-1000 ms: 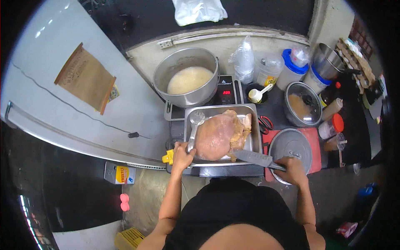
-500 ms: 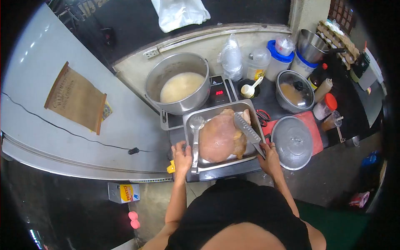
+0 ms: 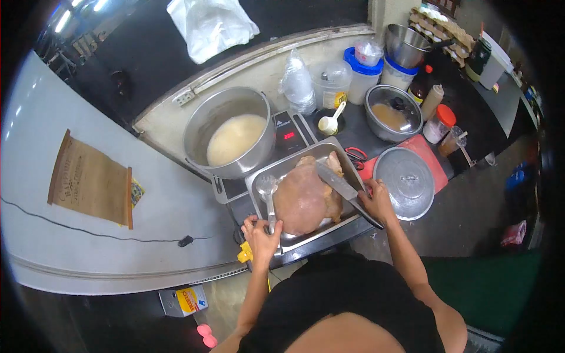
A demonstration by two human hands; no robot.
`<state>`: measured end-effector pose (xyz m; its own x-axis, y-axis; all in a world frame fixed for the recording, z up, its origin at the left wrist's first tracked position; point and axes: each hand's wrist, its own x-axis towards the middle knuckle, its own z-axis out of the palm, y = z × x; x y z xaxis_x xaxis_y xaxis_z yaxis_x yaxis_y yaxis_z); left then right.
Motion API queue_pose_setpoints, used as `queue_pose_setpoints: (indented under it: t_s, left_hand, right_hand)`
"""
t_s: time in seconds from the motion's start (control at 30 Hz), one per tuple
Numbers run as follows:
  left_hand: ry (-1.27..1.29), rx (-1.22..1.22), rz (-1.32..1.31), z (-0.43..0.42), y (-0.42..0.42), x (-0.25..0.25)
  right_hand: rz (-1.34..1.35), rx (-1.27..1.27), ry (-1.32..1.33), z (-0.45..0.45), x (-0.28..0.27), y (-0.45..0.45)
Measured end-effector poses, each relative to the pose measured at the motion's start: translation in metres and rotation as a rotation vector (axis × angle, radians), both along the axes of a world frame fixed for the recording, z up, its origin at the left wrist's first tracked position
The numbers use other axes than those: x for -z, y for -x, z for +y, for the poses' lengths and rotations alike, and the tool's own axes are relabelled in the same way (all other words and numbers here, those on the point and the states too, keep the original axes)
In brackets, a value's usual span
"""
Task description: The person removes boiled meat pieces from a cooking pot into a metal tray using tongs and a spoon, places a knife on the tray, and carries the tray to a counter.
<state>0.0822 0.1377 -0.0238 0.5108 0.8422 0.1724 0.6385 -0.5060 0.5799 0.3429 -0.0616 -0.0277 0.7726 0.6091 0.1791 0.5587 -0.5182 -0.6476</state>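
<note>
A rectangular metal tray (image 3: 292, 240) holds a large piece of raw, pale meat (image 3: 301, 197), apparently poultry. Along its left side rests a slotted spoon (image 3: 266, 187), handle toward me. A knife (image 3: 336, 181) lies across the right side, its dark handle over the rim. My left hand (image 3: 262, 240) is at the tray's near left corner, thumb by the spoon handle and rim, other fingers outside. My right hand (image 3: 376, 203) is closed at the right rim beside the knife handle; its fingertips are partly hidden.
A big pot (image 3: 194, 147) of pale liquid stands on an induction cooker (image 3: 287, 125). Right of the tray are red-handled scissors (image 3: 356, 156), a metal lid (image 3: 406, 188) on a red board (image 3: 432, 159), and a glass-lidded pot (image 3: 391, 117). A measuring scoop (image 3: 329, 123) and tubs (image 3: 362, 76) stand behind.
My left hand has come in to the tray's edge. My right hand has shifted from the knife handle up to the rim. The camera view has turned.
</note>
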Motion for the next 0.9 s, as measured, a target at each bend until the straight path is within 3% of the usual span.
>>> queue_pose_setpoints:
  t_s: [0.17, 0.37, 0.53, 0.6, 0.67, 0.7, 0.9]
  left_hand:
    - [0.15, -0.006, -0.194, 0.002, -0.001, 0.021]
    - [0.214, -0.014, -0.301, 0.007, -0.001, 0.027]
    - [0.295, 0.008, -0.362, 0.007, 0.003, 0.03]
    - [0.435, 0.02, -0.357, 0.012, 0.004, 0.026]
    - [0.516, 0.019, -0.312, 0.013, 0.004, 0.01]
    - [0.438, 0.058, -0.398, 0.022, 0.009, 0.039]
    - [0.578, 0.075, -0.397, 0.024, 0.017, 0.029]
  right_hand:
    - [0.495, 0.002, 0.121, 0.011, 0.025, -0.031]
    - [0.355, -0.091, -0.099, 0.023, 0.035, -0.049]
    - [0.451, -0.159, -0.094, 0.025, 0.063, -0.061]
    - [0.47, -0.17, -0.078, 0.025, 0.069, -0.064]
    - [0.533, -0.139, -0.149, 0.024, 0.069, -0.057]
    - [0.534, -0.137, -0.182, 0.023, 0.067, -0.053]
    - [0.517, -0.05, -0.34, 0.006, 0.049, -0.022]
